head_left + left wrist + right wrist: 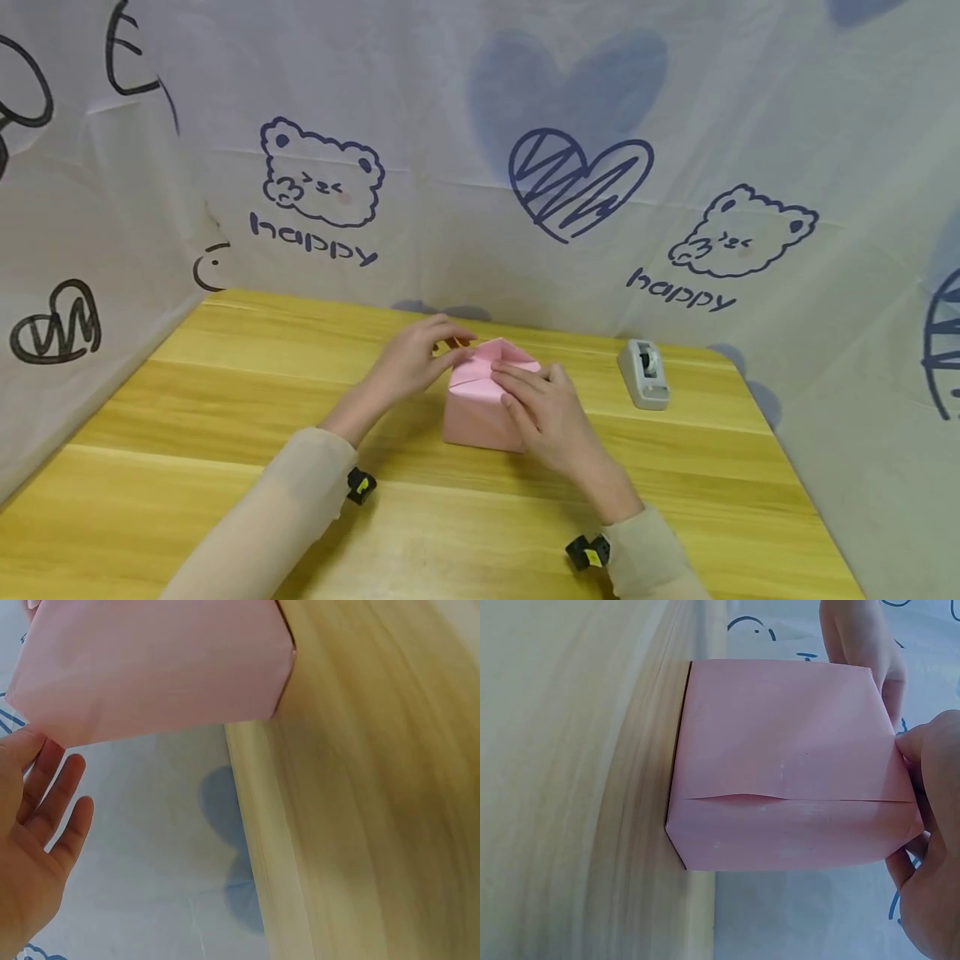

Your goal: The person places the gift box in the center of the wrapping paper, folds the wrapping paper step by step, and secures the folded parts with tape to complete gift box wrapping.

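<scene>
A pink paper box point(483, 417) with a folded, peaked top stands upright on the table. My left hand point(408, 358) is at the top's left side; in the left wrist view, the thumb and forefinger of that hand point(34, 847) pinch a paper corner while the other fingers spread away from it. At the right side of the top, my right hand point(551, 417) holds the folded paper, two fingers lying across the top and the thumb lower down. A slightly gaping seam crosses the pink face point(780, 750) in the right wrist view.
A white tape dispenser point(645, 375) stands to the right of the box on the wooden table point(225, 400). Behind the table and at its sides hangs a pale curtain point(442, 200) with bear and heart drawings. Small black devices point(362, 485) sit at both wrists.
</scene>
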`<state>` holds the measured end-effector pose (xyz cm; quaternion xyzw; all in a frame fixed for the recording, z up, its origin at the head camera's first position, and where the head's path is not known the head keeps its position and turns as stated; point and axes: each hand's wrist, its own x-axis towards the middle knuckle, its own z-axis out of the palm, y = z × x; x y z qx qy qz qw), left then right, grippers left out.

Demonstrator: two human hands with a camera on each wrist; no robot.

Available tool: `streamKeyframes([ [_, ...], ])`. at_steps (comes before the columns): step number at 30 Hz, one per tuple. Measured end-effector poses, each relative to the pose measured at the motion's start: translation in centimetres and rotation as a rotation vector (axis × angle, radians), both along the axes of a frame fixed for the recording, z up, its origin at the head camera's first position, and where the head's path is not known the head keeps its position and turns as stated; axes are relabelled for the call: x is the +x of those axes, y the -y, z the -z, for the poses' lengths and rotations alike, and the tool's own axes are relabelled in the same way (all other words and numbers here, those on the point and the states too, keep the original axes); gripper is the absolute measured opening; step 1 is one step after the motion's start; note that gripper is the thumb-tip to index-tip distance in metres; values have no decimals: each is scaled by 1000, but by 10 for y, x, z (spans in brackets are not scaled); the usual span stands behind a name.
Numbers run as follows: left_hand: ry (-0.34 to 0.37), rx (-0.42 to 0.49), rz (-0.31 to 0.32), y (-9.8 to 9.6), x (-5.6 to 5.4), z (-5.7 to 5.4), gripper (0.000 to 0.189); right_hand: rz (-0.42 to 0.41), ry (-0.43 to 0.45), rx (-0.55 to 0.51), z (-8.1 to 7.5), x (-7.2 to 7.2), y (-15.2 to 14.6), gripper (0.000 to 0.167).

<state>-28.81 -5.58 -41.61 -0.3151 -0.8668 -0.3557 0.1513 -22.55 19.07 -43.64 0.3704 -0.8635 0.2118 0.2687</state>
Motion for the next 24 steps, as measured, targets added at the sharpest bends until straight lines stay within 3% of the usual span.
streamKeyframes([
  [7, 41, 77, 47, -8, -10, 2, 13, -20, -36, -22, 2, 0, 1, 32],
  [15, 87, 129, 50, -14, -14, 5, 11, -26, -45, -33, 2, 0, 1, 32],
  [24, 57, 141, 100, -22, -15, -1, 13, -27, -49, -44, 3, -1, 0, 31],
])
